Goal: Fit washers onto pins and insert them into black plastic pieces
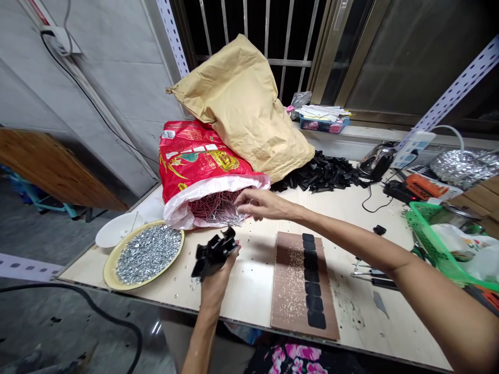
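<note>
My left hand [218, 280] is closed around a bunch of black plastic parts [212, 254], held up over the near side of the table. Beyond it, at the mouth of a red and white bag [210, 156], my right hand [263, 203] reaches in from the right, its fingers loosely curved and apart. Inside the bag mouth lie many long thin screws or nails [214, 208], reddish and silver. To the left, a yellow plate [113, 280] is heaped with small silver washers or nuts [150, 252]. A brown board [288, 322] carries a column of black square pieces [313, 288].
A large tan paper sack [249, 98] leans behind the red bag. Black plastic parts [327, 171] are piled beside it. At the right stand a green basket [424, 223], screwdrivers [382, 283] and a corded device [401, 192]. A white dish [113, 232] sits at the left edge.
</note>
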`<state>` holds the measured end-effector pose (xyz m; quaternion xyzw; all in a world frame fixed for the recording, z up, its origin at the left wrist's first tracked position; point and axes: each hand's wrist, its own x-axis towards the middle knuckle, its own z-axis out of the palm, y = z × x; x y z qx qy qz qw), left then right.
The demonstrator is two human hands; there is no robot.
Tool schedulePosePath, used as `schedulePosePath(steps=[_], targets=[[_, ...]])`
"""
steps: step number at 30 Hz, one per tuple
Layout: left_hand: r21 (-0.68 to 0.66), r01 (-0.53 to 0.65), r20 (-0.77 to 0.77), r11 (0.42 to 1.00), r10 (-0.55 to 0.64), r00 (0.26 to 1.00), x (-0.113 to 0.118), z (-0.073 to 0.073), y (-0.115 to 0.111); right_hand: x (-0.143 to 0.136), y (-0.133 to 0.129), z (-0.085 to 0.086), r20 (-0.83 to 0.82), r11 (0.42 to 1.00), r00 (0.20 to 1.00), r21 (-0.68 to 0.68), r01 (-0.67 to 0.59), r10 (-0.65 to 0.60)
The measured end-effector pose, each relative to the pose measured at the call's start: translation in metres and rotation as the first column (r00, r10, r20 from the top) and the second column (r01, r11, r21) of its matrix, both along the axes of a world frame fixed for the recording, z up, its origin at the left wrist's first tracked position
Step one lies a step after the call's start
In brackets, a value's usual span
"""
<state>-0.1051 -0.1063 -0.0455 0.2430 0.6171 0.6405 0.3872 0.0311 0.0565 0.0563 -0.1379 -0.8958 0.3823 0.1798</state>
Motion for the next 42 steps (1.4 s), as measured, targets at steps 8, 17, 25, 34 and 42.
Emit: schedulePosePath(steps=[8, 17, 25, 34, 42], targets=[[-0.012, -0.055, -0.206, 0.998, 0.051, 0.977, -0.008, 0.013, -0.006, -0.048, 0.033, -0.083, 0.318, 0.863, 0.869, 0.459, 0.209, -0.380], [0.097, -0.017, 0.027, 0.995, 0.014, 1.000, -0.011, 0.009, 0.009, -0.071, 0.028, -0.106, 0.450, 0.757, 0.857, 0.643, -0.115, -0.253], [0.040, 0.046, 0.464, 0.998, -0.059, 0.884, -0.018, 0.009, 0.020, -0.039, 0.058, -0.096, 0.437, 0.623, 0.898, 0.690, -0.367, 0.045], [0.040, 0.015, 0.378, 0.999, -0.030, 0.925, -0.016, 0.016, 0.019, -0.021, 0.045, -0.119, 0.253, 0.649, 0.961, 0.751, -0.125, -0.108], [0.025, 0.004, 0.292, 1.000, -0.011, 0.956, -0.012, 0.016, 0.016, -0.036, 0.041, -0.122, 0.284, 0.762, 0.952, 0.641, -0.097, -0.118]])
